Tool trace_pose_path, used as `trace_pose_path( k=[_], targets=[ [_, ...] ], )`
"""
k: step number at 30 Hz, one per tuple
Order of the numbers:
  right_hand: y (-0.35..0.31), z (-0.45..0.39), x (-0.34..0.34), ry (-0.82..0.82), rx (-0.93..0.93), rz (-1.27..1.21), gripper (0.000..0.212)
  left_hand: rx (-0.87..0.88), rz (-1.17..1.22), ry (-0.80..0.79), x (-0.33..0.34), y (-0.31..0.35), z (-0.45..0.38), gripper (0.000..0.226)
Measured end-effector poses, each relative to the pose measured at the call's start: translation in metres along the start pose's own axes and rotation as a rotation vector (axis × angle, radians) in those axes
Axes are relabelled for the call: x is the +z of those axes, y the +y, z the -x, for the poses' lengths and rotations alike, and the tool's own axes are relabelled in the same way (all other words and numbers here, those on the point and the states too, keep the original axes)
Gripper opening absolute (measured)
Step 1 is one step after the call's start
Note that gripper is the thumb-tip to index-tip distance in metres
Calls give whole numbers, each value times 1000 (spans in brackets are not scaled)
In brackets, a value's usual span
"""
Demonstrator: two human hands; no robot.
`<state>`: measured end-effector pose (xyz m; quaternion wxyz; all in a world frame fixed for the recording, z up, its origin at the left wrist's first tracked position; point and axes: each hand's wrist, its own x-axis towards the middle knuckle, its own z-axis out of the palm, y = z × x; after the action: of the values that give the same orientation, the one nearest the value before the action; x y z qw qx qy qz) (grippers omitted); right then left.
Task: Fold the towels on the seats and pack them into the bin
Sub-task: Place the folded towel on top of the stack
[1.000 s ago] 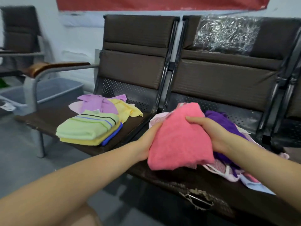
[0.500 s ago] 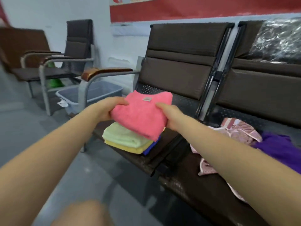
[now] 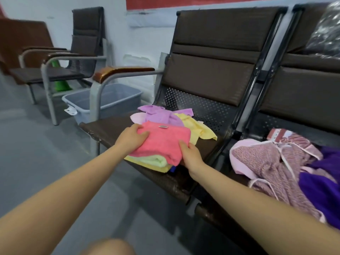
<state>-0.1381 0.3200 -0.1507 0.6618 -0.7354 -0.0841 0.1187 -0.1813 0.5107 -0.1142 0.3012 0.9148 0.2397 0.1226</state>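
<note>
Nearest, two bare forearms reach out over the grey floor toward the row of brown seats. The right hand (image 3: pixel 191 155) has its grip closed on the near right corner of the folded pink towel (image 3: pixel 163 142), thumb on top and fingers tucked out of sight beneath the fold. The left hand (image 3: pixel 131 138) holds the towel's left edge, thumb and fingers curled over the cloth. Between the two grips the pink towel lies flat on top of the folded stack (image 3: pixel 152 161), a pale green towel over a yellow one, with a sliver of blue showing under the right hand. The stack sits at the front edge of the left seat (image 3: pixel 103 128).

Just behind the pink towel, toward the back of the same seat, lie loose towels: a lilac towel (image 3: pixel 160 115) and a yellow towel (image 3: pixel 200 128), crumpled and touching one another.

On the next seat to the right lies a heap of unfolded cloth: a mauve patterned towel (image 3: pixel 265 162) with white cords across it, and a purple towel (image 3: pixel 323 186) at the frame's right edge.

Farther off, beyond the armrest (image 3: pixel 119 71) of the left seat, the grey bin (image 3: pixel 108 101) stands on the floor, well apart from both hands. Past it stands another chair (image 3: pixel 81 50) against the wall.
</note>
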Motion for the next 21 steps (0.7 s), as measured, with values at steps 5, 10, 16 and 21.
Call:
trace_pose_path(
  k=[5,10,16,21],
  targets=[
    [-4,-34,43,-133,117,-127,37,-31,6,243,-35,-13,-30,27],
    [-15,-53,34,-260,271,-172,35,55,7,274,-47,3,-51,28],
    [-5,-92,-20,-30,241,16,36,198,-318,-51,11,26,-47,50],
    [-16,-141,-14,80,163,-18,26,121,-366,60,5,-18,-65,57]
  ],
)
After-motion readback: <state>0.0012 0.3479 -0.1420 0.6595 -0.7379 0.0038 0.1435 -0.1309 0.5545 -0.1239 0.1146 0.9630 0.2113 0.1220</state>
